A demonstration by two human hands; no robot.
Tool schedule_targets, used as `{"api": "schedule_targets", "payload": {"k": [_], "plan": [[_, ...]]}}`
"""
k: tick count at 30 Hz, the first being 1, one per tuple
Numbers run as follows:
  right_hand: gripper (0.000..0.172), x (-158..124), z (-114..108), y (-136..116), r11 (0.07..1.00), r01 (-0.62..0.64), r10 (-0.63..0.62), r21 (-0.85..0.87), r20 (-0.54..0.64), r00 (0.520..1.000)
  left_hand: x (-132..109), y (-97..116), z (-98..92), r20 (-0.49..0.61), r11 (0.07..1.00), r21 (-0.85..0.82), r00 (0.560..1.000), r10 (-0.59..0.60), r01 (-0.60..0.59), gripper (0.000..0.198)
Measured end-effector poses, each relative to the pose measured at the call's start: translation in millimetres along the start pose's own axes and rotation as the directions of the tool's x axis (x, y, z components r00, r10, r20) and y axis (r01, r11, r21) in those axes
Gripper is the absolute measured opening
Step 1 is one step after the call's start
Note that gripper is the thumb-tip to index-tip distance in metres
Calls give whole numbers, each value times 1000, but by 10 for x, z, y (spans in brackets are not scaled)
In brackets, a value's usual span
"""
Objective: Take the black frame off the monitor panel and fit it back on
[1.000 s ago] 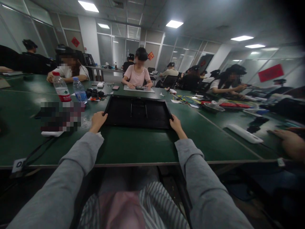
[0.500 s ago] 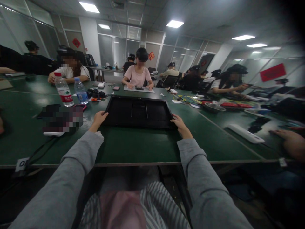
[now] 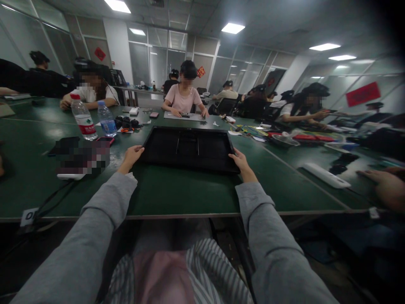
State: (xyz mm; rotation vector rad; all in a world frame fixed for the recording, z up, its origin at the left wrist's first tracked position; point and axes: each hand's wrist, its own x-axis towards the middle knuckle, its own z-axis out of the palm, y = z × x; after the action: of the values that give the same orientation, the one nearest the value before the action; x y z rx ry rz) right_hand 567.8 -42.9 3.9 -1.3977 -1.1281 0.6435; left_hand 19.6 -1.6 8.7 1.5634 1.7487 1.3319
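A shallow black rectangular tray [image 3: 158, 145] with a raised rim is over the green table in front of me. A thin U-shaped metal wire piece [image 3: 198, 143] lies in its middle. My left hand [image 3: 133, 156] grips the tray's left edge, thumb on top. On the opposite short edge, my right hand [image 3: 241, 164] is closed with the thumb over the rim. The fingers under the rim are partly hidden on both sides. The tray's right end sits slightly nearer to me than its left. Whether its underside touches the table I cannot tell.
Two bottles, one red-capped [image 3: 83, 118] and one blue-capped [image 3: 106, 120], stand left of the tray near a phone [image 3: 106, 140]. A white power strip [image 3: 325, 175] lies at right, near another person's hand [image 3: 384, 185]. A person in pink [image 3: 183, 98] sits opposite.
The tray has shifted slightly right and turned a little, its right end coming nearer to me. Both hands keep hold of it. The hands of the person opposite have moved.
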Motion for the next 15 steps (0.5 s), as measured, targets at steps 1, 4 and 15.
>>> {"api": "schedule_targets", "payload": {"k": [1,4,15], "plan": [[71,-5,-9,-8,1000,24,-24,-10,-21,999,22,-25,20,4,1000,-15,1000,-7,7,39],[68,6,-39,-6,998,48,-52,-32,-113,992,90,-110,66,16,995,-75,998,-58,59,41],[80,36,-283,37,980,-152,31,-125,-665,746,124,-256,-48,-158,994,-109,986,-48,31,21]]}}
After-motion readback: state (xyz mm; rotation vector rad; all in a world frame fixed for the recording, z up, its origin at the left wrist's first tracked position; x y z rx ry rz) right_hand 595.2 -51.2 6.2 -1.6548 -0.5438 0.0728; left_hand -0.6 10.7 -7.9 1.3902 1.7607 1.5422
